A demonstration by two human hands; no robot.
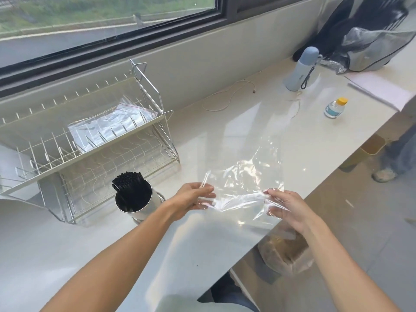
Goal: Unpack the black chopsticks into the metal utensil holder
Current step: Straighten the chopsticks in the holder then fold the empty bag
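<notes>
Head view: our left hand [193,199] and right hand [284,206] each pinch an edge of the clear plastic bag [245,179], which looks empty. Black chopsticks [127,180] stand bundled in the metal utensil holder [137,201] just left, so unpacking seems done; the holder's base is hidden behind our forearm

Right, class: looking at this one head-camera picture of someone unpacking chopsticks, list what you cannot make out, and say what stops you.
Head view only:
- Lower ends of the chopsticks: hidden inside the metal holder.
- Holder's base: covered by the left hand's forearm.
- Whether the clear bag held by both hands, right hand included, is fully empty: glare.
- Label on the small bottle: too small.
- Dish rack: cut off at the left edge.
</notes>
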